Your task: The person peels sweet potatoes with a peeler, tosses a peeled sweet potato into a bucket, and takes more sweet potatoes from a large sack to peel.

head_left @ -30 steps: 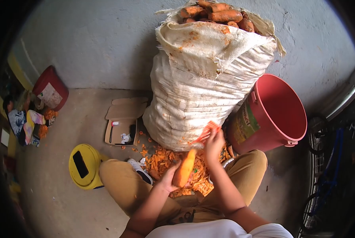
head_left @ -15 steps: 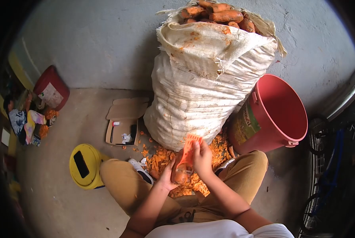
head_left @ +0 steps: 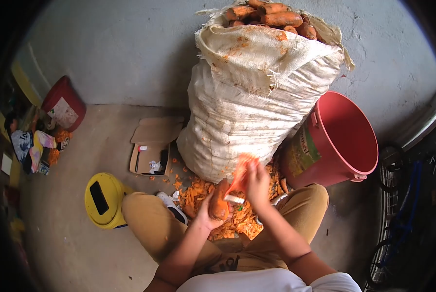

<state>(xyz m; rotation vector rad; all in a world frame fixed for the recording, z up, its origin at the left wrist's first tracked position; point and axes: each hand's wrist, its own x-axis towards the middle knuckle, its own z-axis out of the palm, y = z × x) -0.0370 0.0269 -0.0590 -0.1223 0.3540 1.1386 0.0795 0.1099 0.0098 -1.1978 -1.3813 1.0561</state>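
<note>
A thick carrot (head_left: 220,203), stood nearly on end, is wrapped by the fingers of my left hand (head_left: 207,215) between my knees. My right hand (head_left: 259,185) grips the orange-red handle of a peeler (head_left: 239,179), slightly blurred by motion. The peeler's pale blade end sits at the carrot's right side; whether it touches I cannot tell. Below both hands, orange peelings (head_left: 241,225) lie heaped on the floor. Just beyond them stands a big white woven sack (head_left: 237,107), filled to the top with carrots (head_left: 281,19).
A tall red bin (head_left: 320,146) stands right of the sack. On the left are an open cardboard box (head_left: 154,134) with small items, and a yellow bucket (head_left: 115,214) with a black phone (head_left: 99,198) on its lid. A red container (head_left: 64,104) stands farther left by the wall.
My right hand has moved slightly right with the peeler, whose blade end has swung from over the carrot to its right side. The carrot stays in my left hand.
</note>
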